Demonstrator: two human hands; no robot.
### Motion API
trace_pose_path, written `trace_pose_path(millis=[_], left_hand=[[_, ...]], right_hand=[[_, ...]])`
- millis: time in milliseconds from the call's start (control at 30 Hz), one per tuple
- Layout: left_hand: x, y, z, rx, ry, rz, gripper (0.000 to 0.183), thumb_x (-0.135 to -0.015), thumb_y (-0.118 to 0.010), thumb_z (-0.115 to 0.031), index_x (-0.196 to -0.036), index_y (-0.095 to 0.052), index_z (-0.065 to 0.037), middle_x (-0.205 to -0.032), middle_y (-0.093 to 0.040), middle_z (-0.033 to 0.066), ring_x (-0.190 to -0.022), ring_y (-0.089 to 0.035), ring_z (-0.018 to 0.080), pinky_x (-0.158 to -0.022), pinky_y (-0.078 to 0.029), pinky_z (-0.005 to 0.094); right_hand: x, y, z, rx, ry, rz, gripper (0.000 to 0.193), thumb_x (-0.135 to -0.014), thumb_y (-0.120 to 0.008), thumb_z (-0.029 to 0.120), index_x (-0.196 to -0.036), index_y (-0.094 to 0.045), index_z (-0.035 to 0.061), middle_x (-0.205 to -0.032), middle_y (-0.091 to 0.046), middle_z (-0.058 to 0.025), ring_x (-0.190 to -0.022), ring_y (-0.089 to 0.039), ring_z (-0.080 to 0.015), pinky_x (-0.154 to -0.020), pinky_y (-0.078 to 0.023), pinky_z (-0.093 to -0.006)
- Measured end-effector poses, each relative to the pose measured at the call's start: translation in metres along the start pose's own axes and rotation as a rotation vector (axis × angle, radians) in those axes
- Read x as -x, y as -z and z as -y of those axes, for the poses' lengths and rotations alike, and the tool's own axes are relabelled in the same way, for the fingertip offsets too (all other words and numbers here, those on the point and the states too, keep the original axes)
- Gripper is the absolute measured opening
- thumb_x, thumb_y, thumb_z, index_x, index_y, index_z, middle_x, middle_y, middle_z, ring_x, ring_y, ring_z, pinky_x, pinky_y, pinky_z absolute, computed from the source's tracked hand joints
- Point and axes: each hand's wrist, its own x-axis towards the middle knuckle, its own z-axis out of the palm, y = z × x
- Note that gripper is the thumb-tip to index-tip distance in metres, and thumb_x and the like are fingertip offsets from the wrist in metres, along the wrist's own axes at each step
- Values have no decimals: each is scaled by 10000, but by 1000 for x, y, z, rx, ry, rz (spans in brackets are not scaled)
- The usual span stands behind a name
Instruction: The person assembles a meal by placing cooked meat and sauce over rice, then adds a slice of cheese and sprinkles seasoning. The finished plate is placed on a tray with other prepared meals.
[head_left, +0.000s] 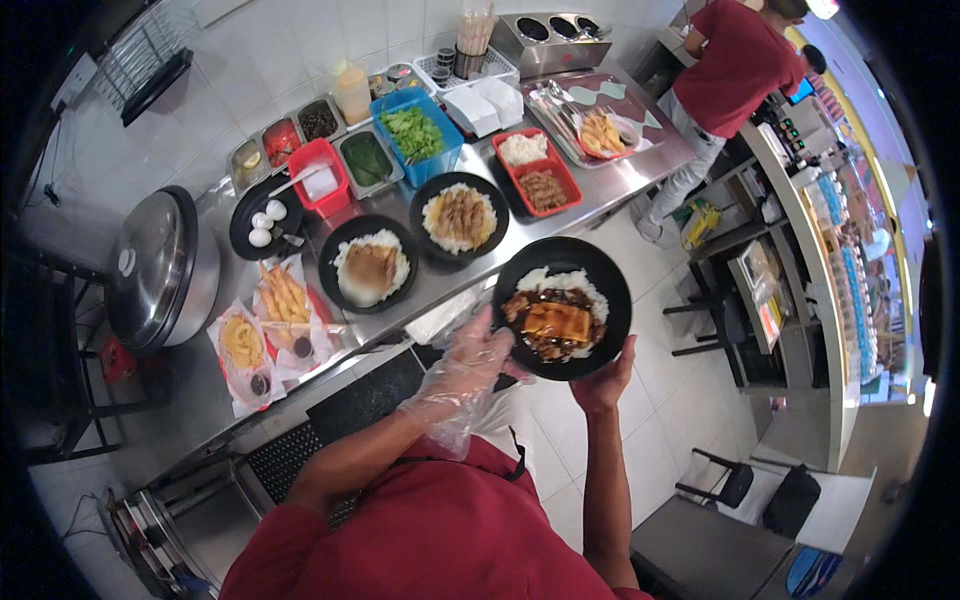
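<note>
Off the front of the steel counter, a black bowl point(508, 268) of white rice topped with dark sauced meat and a glossy brown slab point(556, 322) is held up. My right hand point(604, 384), bare, grips its lower right rim from below. My left hand point(468, 362) wears a clear plastic glove, its fingers closed at the bowl's left edge and partly hidden by the glove. On the counter behind, two more black bowls hold rice with toppings: one with brown meat point(460, 217), another with a brown slab point(370, 272), partly blurred.
A lidded steel pot point(160, 265), a dark pan with eggs point(262, 232) and paper-lined trays of fried food point(243, 343) stand left. Behind are a blue lettuce tub point(440, 160) and a red divided tray point(540, 176). At far right, a person point(725, 70) in red stands.
</note>
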Motion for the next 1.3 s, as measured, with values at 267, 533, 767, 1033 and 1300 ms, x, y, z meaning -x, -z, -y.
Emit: trace_pose_path(millis=[267, 533, 767, 1033, 1300], left_hand=[[-165, -65, -20, -1, 58, -36, 518, -993, -597, -161, -1447, -401, -5, -1080, -668, 141, -831, -702, 216, -705, -610, 343], [-225, -24, -76, -314, -225, -478, 254, -974, -654, -243, -1066, -677, -7, -851, -688, 56, -729, -641, 122, -662, -535, 258], [-316, -110, -75, -140, -63, -339, 401, -1011, -578, -267, -1319, -566, -10, -1052, -690, 115, -858, -695, 186, -687, -574, 304], [-413, -166, -13, 69, 69, -285, 418, -1022, -548, -259, -1336, -465, 4, -1155, -657, 141, -872, -706, 229, -749, -578, 364], [-373, -173, -36, 242, -200, -706, 427, -938, -629, -186, -1283, -506, 34, -1111, -668, 159, -839, -706, 308, -745, -608, 446]], right_hand=[[-178, 71, 103, 6, 84, -59, 692, -976, -432, 585, -1455, -441, 85, -1470, -490, -102, -1333, -487, -297, -1121, -391, -465], [-344, 106, 195, 20, -172, 72, 692, -949, -493, 546, -1455, -445, 76, -1459, -507, -108, -1330, -495, -291, -1127, -387, -459], [-425, 115, 216, 15, -253, 77, 674, -938, -495, 500, -1434, -457, 46, -1435, -533, -114, -1301, -525, -289, -1114, -406, -428], [-426, 155, 214, 102, -254, 19, 754, -905, -528, 529, -1451, -423, 20, -1452, -504, -151, -1329, -493, -321, -1129, -382, -452], [-503, 173, 265, 576, -325, 311, 658, -1014, -500, 479, -1462, -417, 5, -1383, -530, -138, -1206, -549, -220, -943, -501, -384]])
